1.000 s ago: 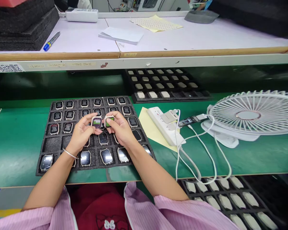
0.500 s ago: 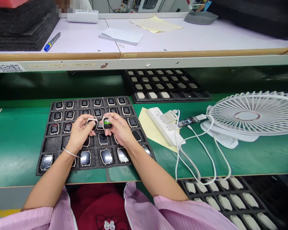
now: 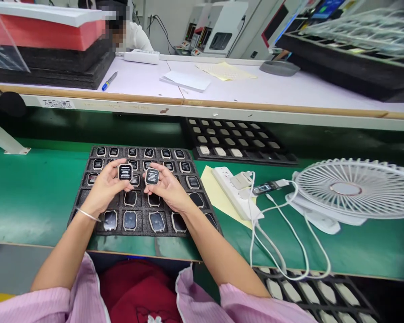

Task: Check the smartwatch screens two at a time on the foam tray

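Between the thumb and fingers of my left hand [image 3: 107,188] is a smartwatch without a strap [image 3: 125,172], its dark screen showing lines of white text. My right hand [image 3: 170,188] grips a second smartwatch [image 3: 152,176], also lit with white text and slightly tilted. Both hands hover over a dark foam tray [image 3: 139,228] with rows of square pockets. Most pockets hold similar watch cases; those in the far rows show text, while those in the near rows have dark screens. My hands and forearms hide part of the tray.
Right of the tray, a white power strip [image 3: 237,193] lies on yellow paper [image 3: 208,184], with white cables trailing to the bench edge. A white fan [image 3: 346,190] stands farther right. Behind is another black tray [image 3: 245,154] under a shelf [image 3: 256,96]. A person [image 3: 138,38] sits beyond.
Both watch screens have gone from a green picture to white text on black. My hands still hold them over the tray. The view has tilted up, showing more of the shelf and room.
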`<state>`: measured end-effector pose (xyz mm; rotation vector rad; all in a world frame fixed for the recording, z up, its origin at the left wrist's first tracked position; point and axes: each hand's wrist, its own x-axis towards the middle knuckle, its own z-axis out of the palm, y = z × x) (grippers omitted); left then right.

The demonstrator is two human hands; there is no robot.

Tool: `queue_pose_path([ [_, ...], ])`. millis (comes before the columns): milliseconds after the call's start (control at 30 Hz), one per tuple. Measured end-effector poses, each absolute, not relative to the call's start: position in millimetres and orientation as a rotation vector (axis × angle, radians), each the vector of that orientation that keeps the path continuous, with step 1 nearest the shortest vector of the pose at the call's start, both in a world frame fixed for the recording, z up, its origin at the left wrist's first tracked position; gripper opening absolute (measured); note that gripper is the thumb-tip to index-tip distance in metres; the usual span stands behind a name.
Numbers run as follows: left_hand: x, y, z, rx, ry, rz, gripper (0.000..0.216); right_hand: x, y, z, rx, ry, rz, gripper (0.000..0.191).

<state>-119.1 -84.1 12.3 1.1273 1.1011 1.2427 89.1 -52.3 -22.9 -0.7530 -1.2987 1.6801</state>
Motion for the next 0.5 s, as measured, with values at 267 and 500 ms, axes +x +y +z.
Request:
queue_pose_path([
  [267,-231.4,-134.3,-4.1,1.837,1.748,0.889,0.043,21.3,-77.2,-9.3,-1.016,-2.381,0.789,0.045],
  [500,-231.3,-144.1,-22.6,2.098,2.077,0.519,0.053,-3.5,-84.3,-9.2,-1.143,-2.613,0.489,0.058],
])
